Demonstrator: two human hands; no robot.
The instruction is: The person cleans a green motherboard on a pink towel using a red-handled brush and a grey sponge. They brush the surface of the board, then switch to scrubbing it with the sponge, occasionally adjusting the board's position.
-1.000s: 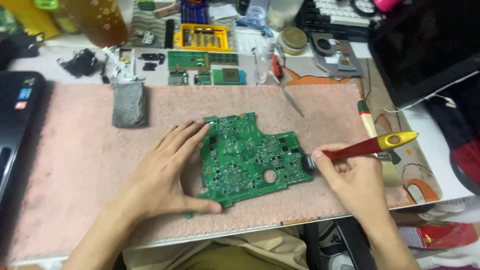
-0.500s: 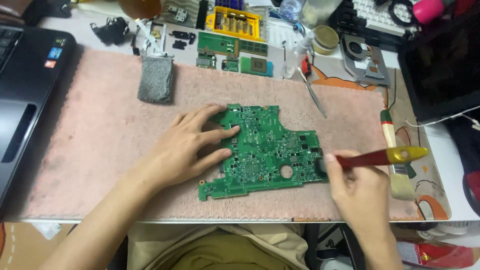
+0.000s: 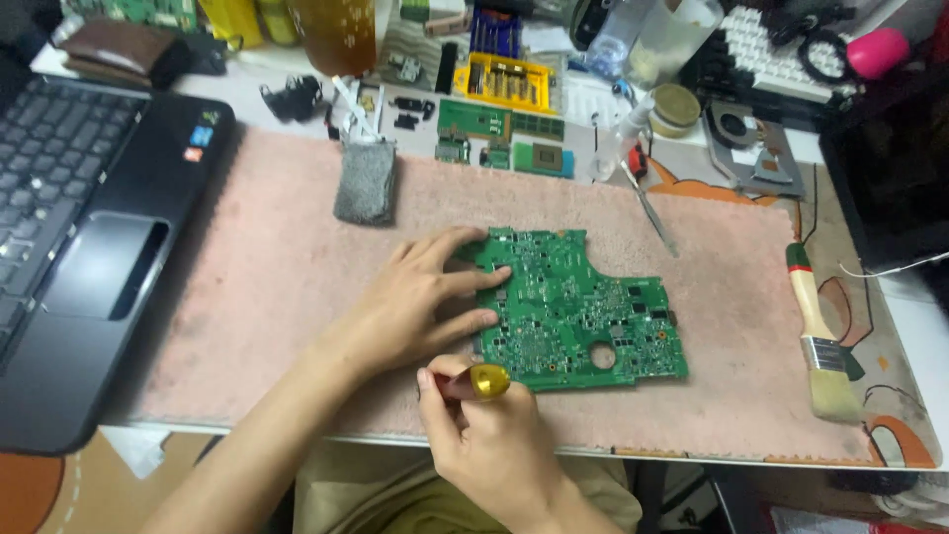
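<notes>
My left hand (image 3: 420, 302) lies open and flat, fingers spread on the left edge of the green circuit board (image 3: 573, 311), which rests on the pink mat (image 3: 257, 297) on the bench. My right hand (image 3: 489, 435), just below the board's lower left corner, is closed around a red brush handle with a gold tip (image 3: 474, 382). A second, pale-handled brush (image 3: 819, 331) lies well right of the board.

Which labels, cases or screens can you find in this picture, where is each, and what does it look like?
Stickers: small squares, blue and red, on the laptop's palm rest, far left.
Bit case: yellow rectangular tray, top centre, behind the pink mat.
Dark screen: black panel, unlit, at the right edge.
</notes>
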